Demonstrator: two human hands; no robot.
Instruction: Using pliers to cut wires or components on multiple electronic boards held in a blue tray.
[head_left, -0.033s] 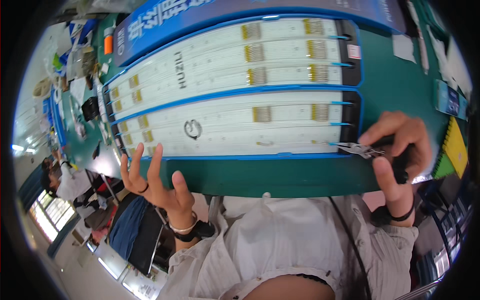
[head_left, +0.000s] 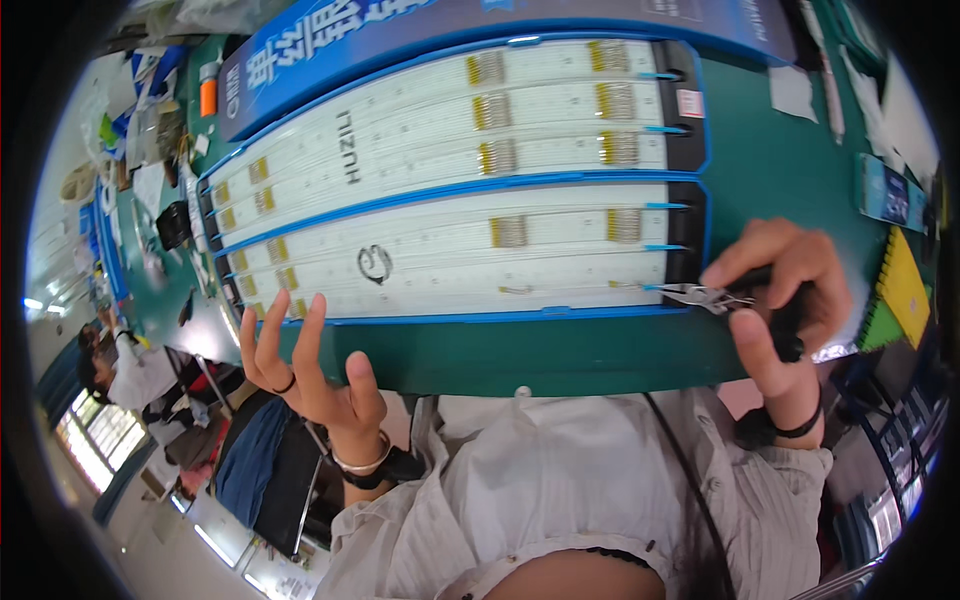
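Note:
A long blue-edged case [head_left: 560, 177] lies open on the table, its two white panels strung lengthwise with fine lines. Clusters of thin metal-looking pieces on yellow strips, such as the coil-like bundle [head_left: 508, 231], sit across the panels. My right hand [head_left: 785, 290] is closed round small pliers [head_left: 700, 296] with dark handles. Their silver tips reach the lower right corner of the case, by a short blue tip [head_left: 654, 287] on the lowest line; whether they grip it I cannot tell. At the lower left edge, my left hand [head_left: 315, 365] holds nothing, its fingers spread.
A long blue printed box [head_left: 440, 50] lies behind the case on the green table [head_left: 600, 350]. An orange-capped bottle [head_left: 208, 92] stands far left, with mixed clutter beyond. To the right are a small teal box [head_left: 888, 192] and a yellow notepad [head_left: 902, 290]. Another person [head_left: 140, 370] is at far left.
The whole view has shifted slightly, so the case and table items appear a little further left. Both hands keep the same pose, and the pliers stay at the case corner.

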